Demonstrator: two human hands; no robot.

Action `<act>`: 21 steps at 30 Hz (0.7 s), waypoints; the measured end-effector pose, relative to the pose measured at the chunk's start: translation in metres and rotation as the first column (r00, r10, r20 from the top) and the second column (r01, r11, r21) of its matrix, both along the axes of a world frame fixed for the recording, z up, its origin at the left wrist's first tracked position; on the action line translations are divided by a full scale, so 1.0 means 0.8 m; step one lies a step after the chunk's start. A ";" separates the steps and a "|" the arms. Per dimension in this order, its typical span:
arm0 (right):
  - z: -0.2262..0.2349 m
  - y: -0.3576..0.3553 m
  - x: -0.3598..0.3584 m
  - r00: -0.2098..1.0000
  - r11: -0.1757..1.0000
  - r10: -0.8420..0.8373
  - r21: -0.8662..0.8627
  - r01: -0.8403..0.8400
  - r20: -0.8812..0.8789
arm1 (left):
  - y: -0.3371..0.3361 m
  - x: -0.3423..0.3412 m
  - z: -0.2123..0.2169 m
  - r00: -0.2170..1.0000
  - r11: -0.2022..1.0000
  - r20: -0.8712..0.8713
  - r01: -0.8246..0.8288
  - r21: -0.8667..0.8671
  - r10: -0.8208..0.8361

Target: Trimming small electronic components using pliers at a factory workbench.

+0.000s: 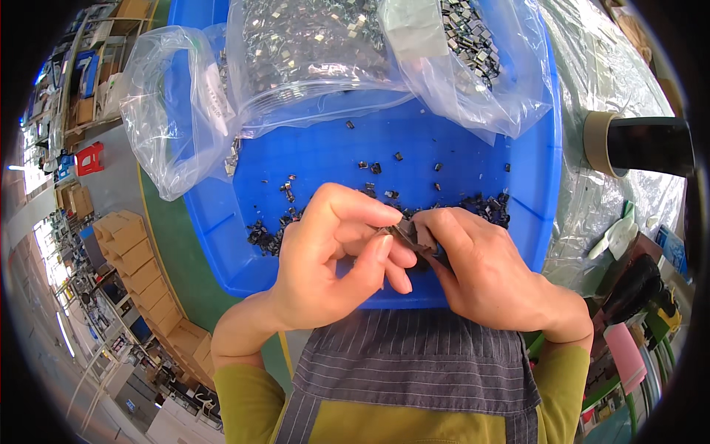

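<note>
Over the near side of a blue plastic tray (318, 159), both hands meet. My left hand (325, 259) has its thumb and index finger closed in a pinch at the tip of a dark, flat piece (405, 235); its other fingers are curled. A tiny part seems to sit between those fingertips, too small to name. My right hand (481, 259) is wrapped round the dark piece, hiding much of it. Beneath the hands lie small dark metal parts (484, 209), heaped along the tray's near edge. A few loose ones (376, 168) are scattered across its middle.
Clear plastic bags (310, 63) full of small shiny metal parts fill the tray's far side. An emptier bag (166, 111) hangs over the left rim. On the plastic-covered table at right is a tape roll (597, 144). Cardboard boxes (140, 270) stand at left.
</note>
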State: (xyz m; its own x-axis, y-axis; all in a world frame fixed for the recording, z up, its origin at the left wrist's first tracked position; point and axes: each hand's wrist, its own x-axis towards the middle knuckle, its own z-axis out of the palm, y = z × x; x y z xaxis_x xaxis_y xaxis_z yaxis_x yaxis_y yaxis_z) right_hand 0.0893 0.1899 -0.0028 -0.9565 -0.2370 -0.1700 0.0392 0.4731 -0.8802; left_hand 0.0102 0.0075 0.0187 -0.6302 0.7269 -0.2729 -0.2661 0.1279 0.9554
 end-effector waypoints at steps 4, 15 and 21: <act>0.000 0.000 -0.003 1.000 0.999 -0.014 -0.033 0.014 -0.014 | -0.002 -0.001 0.000 0.993 0.999 0.119 -0.022 0.046 0.016; -0.005 -0.003 -0.004 0.974 0.946 -0.028 0.308 0.099 -0.225 | -0.002 0.002 0.000 0.995 0.996 -0.097 0.031 -0.089 -0.039; -0.002 -0.001 -0.004 0.981 0.951 -0.023 0.299 0.081 -0.194 | -0.001 0.003 -0.001 0.994 0.996 -0.098 0.032 -0.087 -0.041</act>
State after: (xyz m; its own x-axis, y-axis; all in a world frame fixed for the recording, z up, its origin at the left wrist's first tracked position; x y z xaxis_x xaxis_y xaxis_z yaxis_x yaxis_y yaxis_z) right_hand 0.0861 0.1888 -0.0045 -0.9876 -0.1508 -0.0443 -0.0793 0.7211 -0.6882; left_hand 0.0127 0.0069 0.0181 -0.6308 0.7268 -0.2717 -0.1635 0.2178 0.9622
